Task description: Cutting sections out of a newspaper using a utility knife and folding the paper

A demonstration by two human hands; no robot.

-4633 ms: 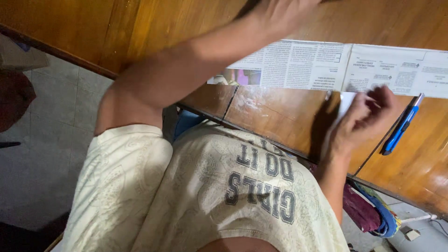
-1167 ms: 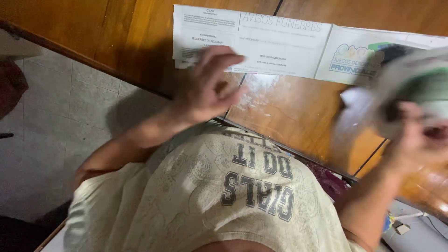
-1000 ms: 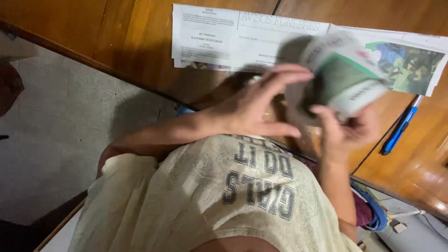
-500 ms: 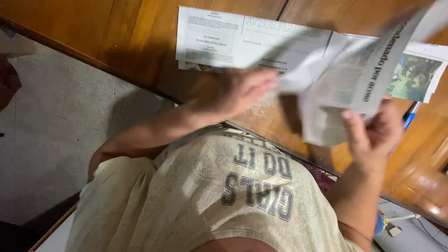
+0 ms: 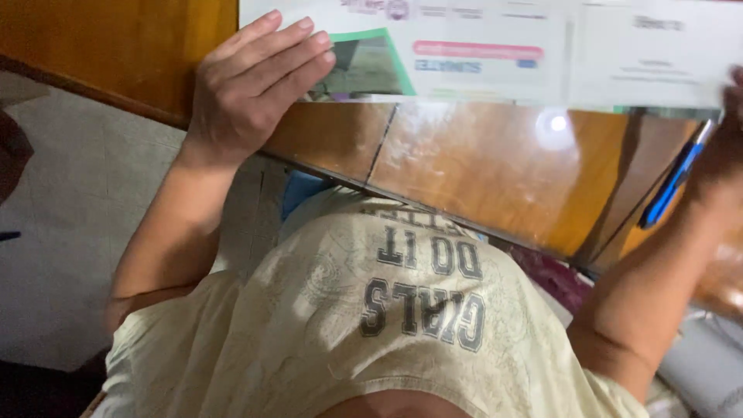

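Note:
A newspaper [image 5: 495, 54] is spread wide across the far part of a glossy wooden table [image 5: 480, 170]. Its sheet shows coloured print and a picture near the left end. My left hand [image 5: 248, 85] is at the paper's left end, fingers laid together over the edge and thumb hidden. My right hand [image 5: 727, 131] is dark and cut off by the frame's right side; it meets the paper's lower right corner. A shadow under the right part suggests the sheet is slightly lifted there.
A blue pen [image 5: 673, 186] lies on the table by my right wrist. My pale printed T-shirt [image 5: 387, 310] fills the foreground. The table's near edge [image 5: 433, 205] runs diagonally. A grey floor [image 5: 54, 232] shows at the left.
The folded newspaper that my hands were turning in the air is now opened out wide, with one hand at each end. My left hand has moved up and left.

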